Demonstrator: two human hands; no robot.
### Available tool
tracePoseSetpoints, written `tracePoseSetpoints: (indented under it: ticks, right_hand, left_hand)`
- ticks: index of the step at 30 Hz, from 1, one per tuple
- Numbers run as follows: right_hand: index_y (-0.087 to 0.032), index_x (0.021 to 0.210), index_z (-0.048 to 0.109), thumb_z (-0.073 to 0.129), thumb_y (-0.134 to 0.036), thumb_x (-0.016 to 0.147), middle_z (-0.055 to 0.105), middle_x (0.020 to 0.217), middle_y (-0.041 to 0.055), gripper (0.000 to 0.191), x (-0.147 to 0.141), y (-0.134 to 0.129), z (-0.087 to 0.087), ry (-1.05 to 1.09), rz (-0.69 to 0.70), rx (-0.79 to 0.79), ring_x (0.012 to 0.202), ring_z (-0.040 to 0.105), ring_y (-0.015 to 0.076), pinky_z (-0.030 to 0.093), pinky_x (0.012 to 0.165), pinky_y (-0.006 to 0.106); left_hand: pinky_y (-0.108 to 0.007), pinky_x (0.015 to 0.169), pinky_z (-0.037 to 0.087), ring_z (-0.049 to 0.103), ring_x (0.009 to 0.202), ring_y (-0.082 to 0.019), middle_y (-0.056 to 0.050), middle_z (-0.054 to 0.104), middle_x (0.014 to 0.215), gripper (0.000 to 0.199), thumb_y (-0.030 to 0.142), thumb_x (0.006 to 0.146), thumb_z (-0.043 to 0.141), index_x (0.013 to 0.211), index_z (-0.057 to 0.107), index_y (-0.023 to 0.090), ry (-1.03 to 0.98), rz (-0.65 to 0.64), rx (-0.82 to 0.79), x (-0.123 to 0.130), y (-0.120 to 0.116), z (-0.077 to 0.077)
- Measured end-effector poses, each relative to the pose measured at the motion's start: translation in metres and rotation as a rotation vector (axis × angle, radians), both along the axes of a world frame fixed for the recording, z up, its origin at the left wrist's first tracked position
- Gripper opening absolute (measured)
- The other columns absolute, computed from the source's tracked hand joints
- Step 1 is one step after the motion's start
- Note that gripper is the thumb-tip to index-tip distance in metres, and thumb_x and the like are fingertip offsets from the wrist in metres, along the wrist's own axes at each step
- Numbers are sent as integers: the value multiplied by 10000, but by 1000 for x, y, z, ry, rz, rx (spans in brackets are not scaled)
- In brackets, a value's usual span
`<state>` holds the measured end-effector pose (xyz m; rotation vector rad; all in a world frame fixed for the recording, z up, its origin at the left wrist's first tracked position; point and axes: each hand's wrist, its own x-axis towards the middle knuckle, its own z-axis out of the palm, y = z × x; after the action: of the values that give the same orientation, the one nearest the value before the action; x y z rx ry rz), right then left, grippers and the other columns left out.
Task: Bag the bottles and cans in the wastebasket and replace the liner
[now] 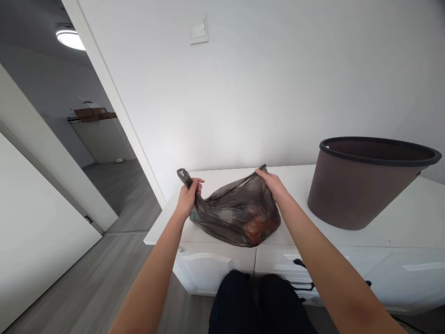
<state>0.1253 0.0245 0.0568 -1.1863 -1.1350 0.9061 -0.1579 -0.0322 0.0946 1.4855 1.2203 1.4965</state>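
A thin, dark, see-through garbage bag (236, 213) with rubbish inside rests on the white cabinet top, bulging slightly over its front edge. Reddish-orange and greenish contents show through the plastic. My left hand (189, 197) is closed round the gathered left end, and a twisted handle loop sticks up above the fist. At the upper right corner, my right hand (273, 183) pinches the bag's edge between thumb and fingers. The bag's mouth is stretched between both hands. To the right stands a brown trash can (351, 190) with a black rim, upright and apart from the bag.
The white cabinet (215, 266) has dark handles and backs onto a white wall with a light switch (199, 31). At left, a doorway leads to another room with cardboard boxes (92, 113) on a white unit. A white door (38, 232) stands at the far left.
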Motion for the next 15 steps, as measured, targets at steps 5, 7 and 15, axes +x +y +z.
tracePoseSetpoints:
  ticks: [5, 7, 15]
  right_hand:
    - [-168, 843, 691, 677, -553, 676, 678, 762, 44, 420, -33, 8, 1, 145, 215, 57, 696, 604, 185, 467, 662, 300]
    - [-172, 847, 682, 620, -537, 743, 675, 814, 38, 385, -51, 1, 1, 82, 348, 130, 716, 587, 166, 451, 678, 286]
    - [-193, 670, 510, 628, -390, 713, 529, 675, -40, 233, -96, -11, 11, -268, 491, 311, 678, 468, 132, 348, 644, 259]
  left_hand:
    - [-243, 572, 373, 441, 591, -119, 34, 435, 630, 419, 550, 870, 528, 1014, 691, 192, 261, -76, -61, 13, 3, 6]
    - [-264, 686, 430, 550, 723, -156, 5, 564, 719, 450, 555, 848, 563, 1088, 691, 196, 337, -124, -79, 19, 2, 7]
    - [-414, 934, 490, 628, 1075, -324, -92, 716, 1079, 583, 554, 679, 757, 1098, 684, 156, 372, -325, -230, 31, 9, -1]
